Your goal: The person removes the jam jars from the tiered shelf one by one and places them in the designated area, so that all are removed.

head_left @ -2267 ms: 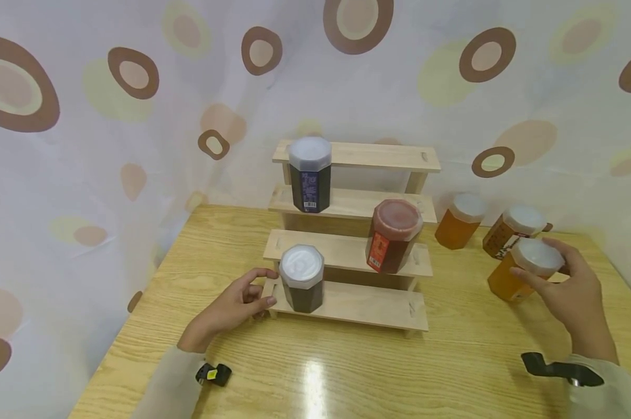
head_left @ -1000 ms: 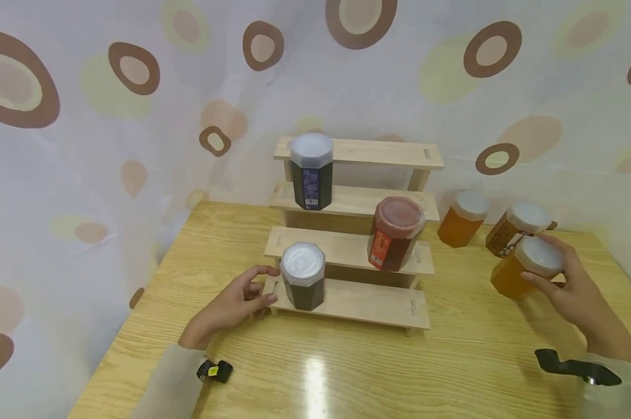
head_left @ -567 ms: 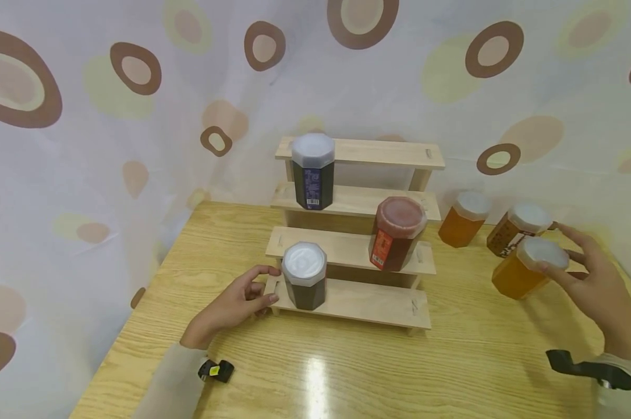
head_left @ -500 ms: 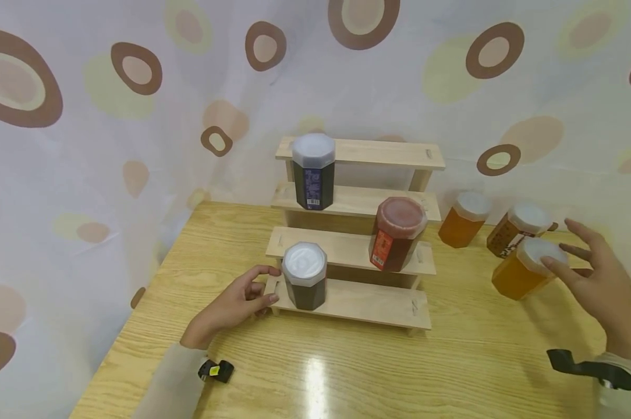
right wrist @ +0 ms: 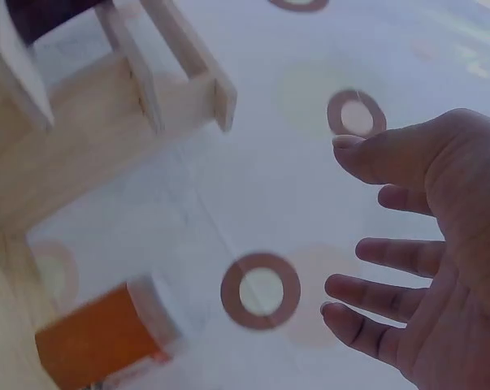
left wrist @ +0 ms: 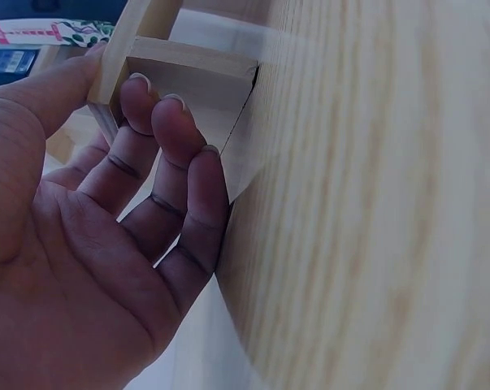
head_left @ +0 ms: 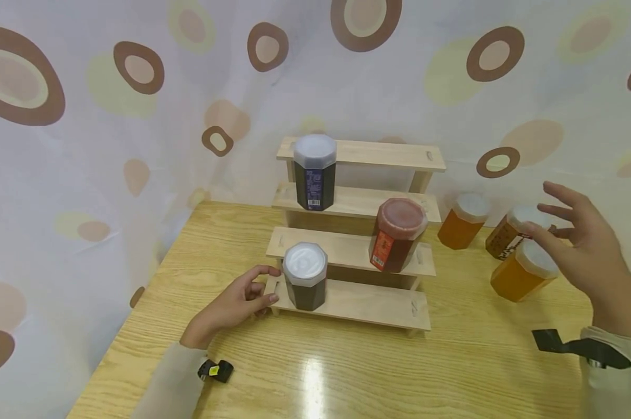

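Observation:
My left hand (head_left: 240,299) holds the left end of a stepped wooden shelf (head_left: 378,302); in the left wrist view its thumb lies on the bottom step's edge and its fingers (left wrist: 179,138) curl below. Beside it on that step stands a dark jar (head_left: 306,273) with a white lid. My right hand (head_left: 588,250), fingers spread and holding nothing, hovers over an amber jar (head_left: 522,276) with a white lid and overlaps a brown patterned jar (head_left: 506,235) behind it. The right wrist view has the hand (right wrist: 423,260) apart from an orange jar (right wrist: 98,337).
On the second step is a red-lidded jar (head_left: 394,238), and higher at left a dark jar with a purple label (head_left: 314,183). An orange jar (head_left: 459,227) stands on the wooden table (head_left: 231,378) right of the shelf. A patterned cloth (head_left: 373,93) hangs behind.
My right hand has let go of the amber jar at the right and risen up and above it, its fingers spreading. The left hand and the shelf stay in place.

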The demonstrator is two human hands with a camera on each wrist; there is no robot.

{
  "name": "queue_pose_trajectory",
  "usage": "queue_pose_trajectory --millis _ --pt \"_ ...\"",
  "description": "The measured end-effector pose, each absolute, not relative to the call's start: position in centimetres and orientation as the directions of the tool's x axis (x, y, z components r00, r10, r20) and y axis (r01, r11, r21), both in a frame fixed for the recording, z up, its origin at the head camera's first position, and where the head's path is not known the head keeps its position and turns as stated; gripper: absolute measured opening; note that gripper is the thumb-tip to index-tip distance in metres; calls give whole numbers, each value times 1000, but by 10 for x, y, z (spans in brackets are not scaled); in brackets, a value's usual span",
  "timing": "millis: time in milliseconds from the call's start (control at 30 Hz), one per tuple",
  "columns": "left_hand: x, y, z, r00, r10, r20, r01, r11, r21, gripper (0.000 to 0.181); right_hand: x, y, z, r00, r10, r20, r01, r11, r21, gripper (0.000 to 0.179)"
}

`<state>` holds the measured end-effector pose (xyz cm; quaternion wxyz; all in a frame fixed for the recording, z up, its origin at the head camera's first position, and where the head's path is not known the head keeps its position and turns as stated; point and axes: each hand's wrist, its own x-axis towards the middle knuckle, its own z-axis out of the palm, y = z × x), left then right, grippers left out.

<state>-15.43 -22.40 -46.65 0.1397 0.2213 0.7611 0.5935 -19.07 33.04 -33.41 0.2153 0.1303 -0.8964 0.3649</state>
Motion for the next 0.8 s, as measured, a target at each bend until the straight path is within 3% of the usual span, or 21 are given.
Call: queue_pose_trajectory --millis 367,600,800 --pt "-153 -224 -465 -864 502 36 144 178 973 43 -205 275 -298 -829 -203 521 -533 568 -627 75" --pt "-153 -224 -464 -865 501 31 142 183 973 43 -209 244 -285 -840 -250 482 -534 536 -653 75" --pt "-153 -224 -464 -862 504 43 159 189 969 42 -214 219 -279 -783 -323 532 -616 529 -584 81"
